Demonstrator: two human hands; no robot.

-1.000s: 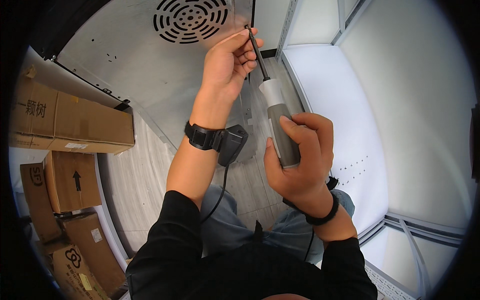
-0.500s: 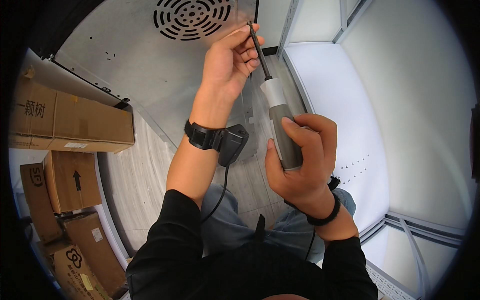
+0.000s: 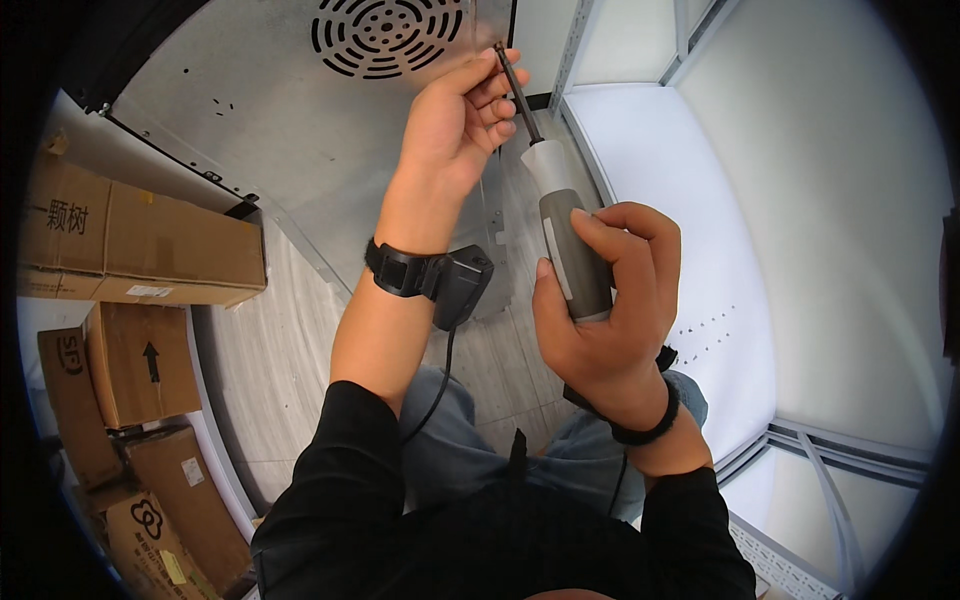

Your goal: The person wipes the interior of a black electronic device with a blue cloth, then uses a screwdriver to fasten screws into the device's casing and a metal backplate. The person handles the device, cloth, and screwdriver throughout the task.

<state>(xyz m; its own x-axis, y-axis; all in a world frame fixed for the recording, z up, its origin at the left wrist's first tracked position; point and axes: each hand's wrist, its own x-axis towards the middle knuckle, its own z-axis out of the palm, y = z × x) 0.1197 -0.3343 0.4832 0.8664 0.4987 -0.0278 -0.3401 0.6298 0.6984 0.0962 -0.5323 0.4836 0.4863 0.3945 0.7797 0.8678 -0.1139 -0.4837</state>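
Note:
My right hand [image 3: 620, 310] is wrapped round the grey handle of a screwdriver [image 3: 574, 245] with a thick body and a pale collar. Its dark shaft points up and slightly left, toward the edge of a metal panel [image 3: 290, 150]. At the far end of the shaft, the thumb and forefinger of my left hand [image 3: 450, 125] pinch the tip, while the other fingers curl loosely beside it. Something small and brownish shows at the tip, too small to make out. Round slotted vents [image 3: 387, 28] pierce the panel just left of the fingertips.
Cardboard boxes [image 3: 180, 240] are stacked along the left. On the right lies a white shelf [image 3: 690, 200] with several small dark screws [image 3: 708, 335] in rows, framed by metal rails [image 3: 850, 455]. Wood-look floor [image 3: 280, 370] shows between. A cabled black device [image 3: 464, 288] is strapped to my left wrist.
My right hand and the screwdriver handle have shifted slightly up and to the right, and the handle has turned a little. The left fingers have stayed at the tip.

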